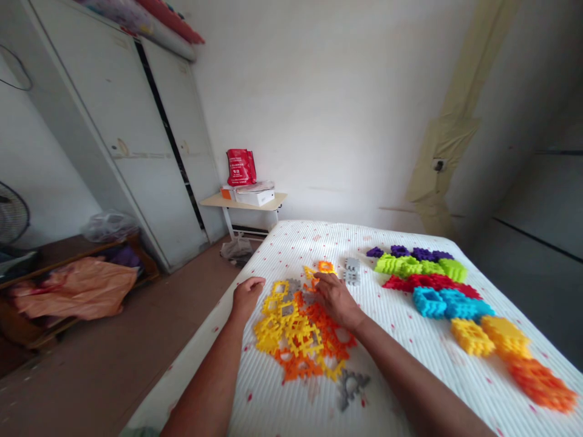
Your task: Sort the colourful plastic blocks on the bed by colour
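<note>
A loose pile of flat interlocking plastic pieces lies on the bed, with yellow pieces [268,331] on its left and orange pieces [325,321] on its right, and some grey ones among them. My left hand [247,297] is just left of the pile, its fingers curled in and no piece showing in them. My right hand [337,298] reaches over the far right part of the pile. Its fingers are apart and bent down onto the orange and grey pieces; their undersides are hidden. A grey piece [351,388] lies apart at the near side.
Joined grey pieces [351,271] lie beyond my right hand. Rows of purple [422,254], green [410,266], red [430,283], blue [455,305], yellow [505,337] and orange blocks [542,383] line the bed's right side. A small table [212,200] stands past the bed.
</note>
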Demonstrator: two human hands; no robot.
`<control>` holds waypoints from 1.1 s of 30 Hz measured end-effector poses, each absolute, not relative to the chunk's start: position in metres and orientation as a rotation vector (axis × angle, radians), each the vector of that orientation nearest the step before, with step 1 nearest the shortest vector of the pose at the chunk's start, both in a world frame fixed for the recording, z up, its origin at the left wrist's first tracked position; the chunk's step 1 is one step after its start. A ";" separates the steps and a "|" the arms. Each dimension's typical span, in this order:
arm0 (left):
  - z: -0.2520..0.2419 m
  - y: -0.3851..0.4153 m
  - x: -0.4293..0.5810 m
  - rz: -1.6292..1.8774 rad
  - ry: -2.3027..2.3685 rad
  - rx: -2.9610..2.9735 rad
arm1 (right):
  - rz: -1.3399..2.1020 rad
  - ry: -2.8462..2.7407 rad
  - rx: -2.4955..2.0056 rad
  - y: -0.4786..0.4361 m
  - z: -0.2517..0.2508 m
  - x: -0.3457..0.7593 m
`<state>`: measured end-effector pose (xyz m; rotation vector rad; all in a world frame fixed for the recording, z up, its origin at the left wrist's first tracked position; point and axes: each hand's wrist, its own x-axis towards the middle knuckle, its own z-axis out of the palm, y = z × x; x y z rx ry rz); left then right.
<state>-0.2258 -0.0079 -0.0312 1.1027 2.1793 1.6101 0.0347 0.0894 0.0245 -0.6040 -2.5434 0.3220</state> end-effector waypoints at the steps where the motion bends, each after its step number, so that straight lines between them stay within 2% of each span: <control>1: -0.032 -0.008 -0.226 1.610 2.180 1.104 | 0.420 -2.525 -0.540 0.091 0.029 0.042; 6: -0.036 -0.007 -0.228 1.604 2.193 1.112 | 0.827 -2.614 -0.344 0.096 0.037 0.067; 12: -0.037 -0.007 -0.229 1.588 2.218 1.120 | 0.558 -2.436 -0.662 0.093 0.022 0.071; 19: -0.034 -0.008 -0.227 1.568 2.224 1.125 | 0.597 -2.505 -0.633 0.070 0.024 0.105; 26: -0.028 -0.009 -0.223 1.549 2.249 1.136 | 0.475 -2.615 -0.630 0.049 0.011 0.124; 33: -0.025 -0.008 -0.223 1.508 2.274 1.127 | 0.469 -2.372 -0.599 0.093 0.013 0.132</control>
